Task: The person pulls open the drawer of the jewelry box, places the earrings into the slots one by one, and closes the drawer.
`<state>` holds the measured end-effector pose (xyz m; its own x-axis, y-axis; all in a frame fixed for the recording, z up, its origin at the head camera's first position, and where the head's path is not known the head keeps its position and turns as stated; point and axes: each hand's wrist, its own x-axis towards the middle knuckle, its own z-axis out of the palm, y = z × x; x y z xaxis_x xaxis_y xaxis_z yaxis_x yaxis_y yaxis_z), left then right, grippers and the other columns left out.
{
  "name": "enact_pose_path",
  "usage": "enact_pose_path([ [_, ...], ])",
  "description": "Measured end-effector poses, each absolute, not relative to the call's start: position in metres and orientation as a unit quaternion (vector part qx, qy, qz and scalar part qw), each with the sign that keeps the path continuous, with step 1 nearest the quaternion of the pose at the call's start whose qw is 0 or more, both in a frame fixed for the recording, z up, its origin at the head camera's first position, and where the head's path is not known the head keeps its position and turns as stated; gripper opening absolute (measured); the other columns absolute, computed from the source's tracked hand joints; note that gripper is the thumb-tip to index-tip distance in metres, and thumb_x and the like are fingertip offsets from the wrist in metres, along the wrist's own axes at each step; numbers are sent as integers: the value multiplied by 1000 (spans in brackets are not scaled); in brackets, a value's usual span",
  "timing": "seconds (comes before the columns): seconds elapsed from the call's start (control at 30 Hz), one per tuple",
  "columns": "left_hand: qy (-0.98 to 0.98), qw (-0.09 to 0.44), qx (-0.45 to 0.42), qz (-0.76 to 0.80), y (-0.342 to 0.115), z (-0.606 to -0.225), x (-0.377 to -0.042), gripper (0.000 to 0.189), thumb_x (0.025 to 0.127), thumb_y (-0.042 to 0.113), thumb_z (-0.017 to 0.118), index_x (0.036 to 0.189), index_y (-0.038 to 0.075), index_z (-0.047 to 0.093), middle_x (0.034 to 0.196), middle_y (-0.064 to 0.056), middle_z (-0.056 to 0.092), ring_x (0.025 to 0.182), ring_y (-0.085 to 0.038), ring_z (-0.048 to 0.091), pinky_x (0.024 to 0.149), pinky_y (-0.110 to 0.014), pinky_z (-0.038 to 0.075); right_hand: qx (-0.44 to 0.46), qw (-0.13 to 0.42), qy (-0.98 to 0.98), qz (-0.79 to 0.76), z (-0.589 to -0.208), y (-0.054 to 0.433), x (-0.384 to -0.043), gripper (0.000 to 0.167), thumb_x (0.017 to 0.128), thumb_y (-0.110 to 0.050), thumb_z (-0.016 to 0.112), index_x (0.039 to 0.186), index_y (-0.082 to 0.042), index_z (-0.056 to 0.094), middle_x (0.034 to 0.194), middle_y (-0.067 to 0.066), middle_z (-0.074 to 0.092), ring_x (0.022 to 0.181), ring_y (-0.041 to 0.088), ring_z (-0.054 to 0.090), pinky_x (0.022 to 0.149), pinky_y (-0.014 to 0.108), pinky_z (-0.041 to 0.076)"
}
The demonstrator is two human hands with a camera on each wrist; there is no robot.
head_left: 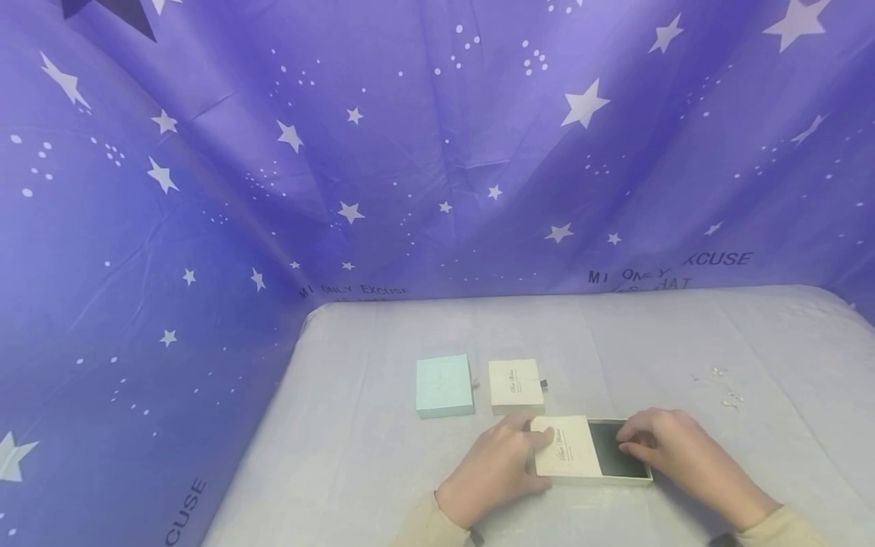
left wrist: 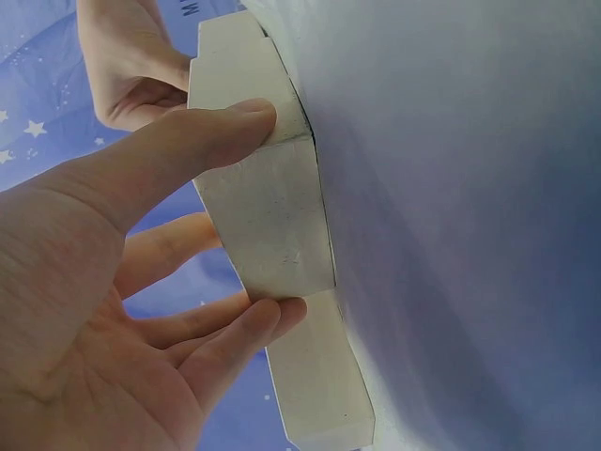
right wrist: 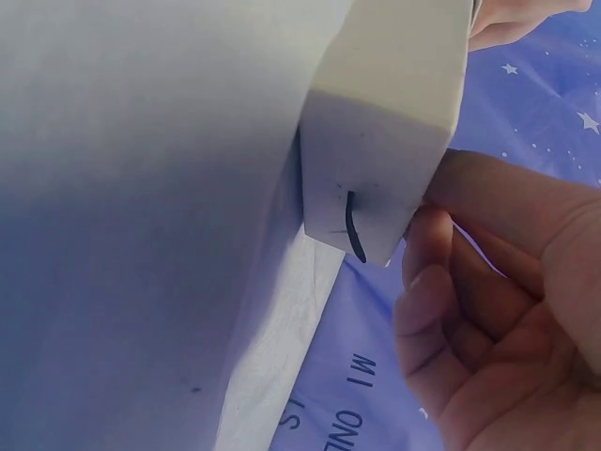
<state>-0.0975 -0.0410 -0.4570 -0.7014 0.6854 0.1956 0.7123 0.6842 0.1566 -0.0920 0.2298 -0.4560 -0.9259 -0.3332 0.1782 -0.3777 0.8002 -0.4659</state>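
Note:
A cream slide-out jewelry box [head_left: 563, 463] lies near the front of the table, its drawer [head_left: 608, 448] pulled part way out to the right and showing a black lining. My left hand [head_left: 494, 467] grips the box's sleeve [left wrist: 263, 216], with the thumb on the near side and fingers around the far side. Over the drawer's right part is my right hand [head_left: 690, 452], its fingers bent and their tips at the black lining. Whether they pinch anything is hidden. A short black ribbon tab [right wrist: 352, 225] sticks out of the drawer's end in the right wrist view.
Behind the jewelry box stand a mint-green box [head_left: 444, 386] and a smaller cream box [head_left: 514, 384] with a dark tab. Several tiny shiny pieces [head_left: 731, 399] lie at the right. A purple star-printed curtain [head_left: 444, 152] hangs behind the grey-white table [head_left: 355, 463].

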Motion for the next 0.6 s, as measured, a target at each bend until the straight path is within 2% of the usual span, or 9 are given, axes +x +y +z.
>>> enact_pose_path([
  [0.33,-917,48,-379,-113,-41,-456,-97,65,71,41,87,128,16,67,140,-9,57,126,-16,56,102,-23,47,203,43,-944,257,-459,227,-92,16,71,-12,83,76,-23,72,76,-17,67,65,-7,50,61,24,51],
  [0.6,-918,51,-378,-113,-41,-456,-97,66,71,41,87,128,16,67,140,-9,57,127,-16,56,102,-23,47,216,77,-945,232,-462,227,-90,20,69,-14,85,75,-27,71,78,-21,63,72,0,61,68,30,56],
])
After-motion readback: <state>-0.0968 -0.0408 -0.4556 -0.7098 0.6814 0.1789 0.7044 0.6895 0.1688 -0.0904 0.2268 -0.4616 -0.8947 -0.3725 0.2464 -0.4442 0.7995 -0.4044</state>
